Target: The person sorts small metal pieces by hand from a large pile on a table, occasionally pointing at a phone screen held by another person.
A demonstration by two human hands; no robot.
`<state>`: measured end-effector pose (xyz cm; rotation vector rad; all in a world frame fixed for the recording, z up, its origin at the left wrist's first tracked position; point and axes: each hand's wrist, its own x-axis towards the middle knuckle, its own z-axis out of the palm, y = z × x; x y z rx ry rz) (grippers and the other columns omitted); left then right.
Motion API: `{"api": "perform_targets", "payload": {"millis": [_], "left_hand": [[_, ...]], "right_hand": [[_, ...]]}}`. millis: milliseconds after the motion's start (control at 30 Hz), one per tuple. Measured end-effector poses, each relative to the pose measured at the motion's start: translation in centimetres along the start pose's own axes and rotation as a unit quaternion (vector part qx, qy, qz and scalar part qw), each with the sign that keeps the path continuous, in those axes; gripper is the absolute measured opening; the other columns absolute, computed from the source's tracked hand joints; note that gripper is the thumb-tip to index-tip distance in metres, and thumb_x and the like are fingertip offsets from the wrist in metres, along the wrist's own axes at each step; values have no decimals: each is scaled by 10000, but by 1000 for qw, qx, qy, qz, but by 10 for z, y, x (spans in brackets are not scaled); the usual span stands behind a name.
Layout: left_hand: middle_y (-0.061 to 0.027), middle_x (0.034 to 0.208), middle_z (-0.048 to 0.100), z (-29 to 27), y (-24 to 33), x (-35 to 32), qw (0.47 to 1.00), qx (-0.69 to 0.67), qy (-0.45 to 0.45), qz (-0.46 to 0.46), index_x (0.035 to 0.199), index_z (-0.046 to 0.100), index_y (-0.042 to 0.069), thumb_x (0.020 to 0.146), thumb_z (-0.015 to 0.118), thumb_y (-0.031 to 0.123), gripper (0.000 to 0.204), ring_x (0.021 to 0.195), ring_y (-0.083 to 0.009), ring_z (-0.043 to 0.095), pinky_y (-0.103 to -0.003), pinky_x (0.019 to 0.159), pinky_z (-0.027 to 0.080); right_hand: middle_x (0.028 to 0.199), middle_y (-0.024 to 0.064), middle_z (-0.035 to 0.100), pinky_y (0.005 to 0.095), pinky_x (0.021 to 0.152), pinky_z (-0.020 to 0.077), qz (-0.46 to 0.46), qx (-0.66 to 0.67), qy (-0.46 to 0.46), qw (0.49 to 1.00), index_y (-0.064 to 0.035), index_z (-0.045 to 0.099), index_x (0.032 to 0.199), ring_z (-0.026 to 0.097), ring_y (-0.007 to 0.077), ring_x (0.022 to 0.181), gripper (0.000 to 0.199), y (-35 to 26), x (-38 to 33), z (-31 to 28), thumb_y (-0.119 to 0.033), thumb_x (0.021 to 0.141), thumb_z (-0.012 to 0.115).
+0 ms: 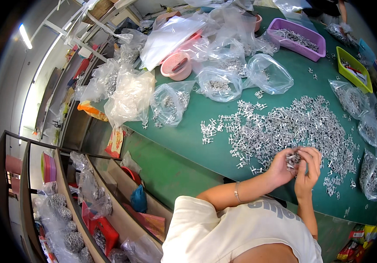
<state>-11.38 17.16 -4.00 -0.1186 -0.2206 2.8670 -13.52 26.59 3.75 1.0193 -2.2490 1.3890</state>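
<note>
A wide heap of small silvery metal parts lies spread over the green table. At the heap's near edge my left hand is curled round a small clump of metal parts. My right hand is closed against the clump from the other side, its fingers bent over the parts. The exact shape of the held pieces is blurred and partly covered by my fingers. A few loose parts lie just right of my right hand.
Clear bags of metal parts stand behind the heap, and more bags line the right edge. A purple basket, a green basket and a pink bucket sit farther back. Shelves with bagged parts stand left. Another person's arm shows far right.
</note>
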Motion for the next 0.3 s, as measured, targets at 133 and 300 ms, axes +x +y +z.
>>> {"api": "perform_targets", "payload": {"millis": [133,300], "left_hand": [[-146,1082,500,39,38,-26,977,-18,167,134,1112,448,12,755,524,-44,369,952,-218,518,-299,758,468],[-140,1196,447,42,37,-17,922,268,192,201,1248,351,41,800,517,4,480,1116,-289,451,-324,886,444]], "right_hand": [[891,141,561,334,807,387,92,61,-7,994,38,586,865,524,264,891,120,13,-14,-9,-7,797,498],[1188,103,474,297,880,369,317,335,78,884,-46,488,1153,470,200,1074,295,26,-22,12,-124,869,497]]}}
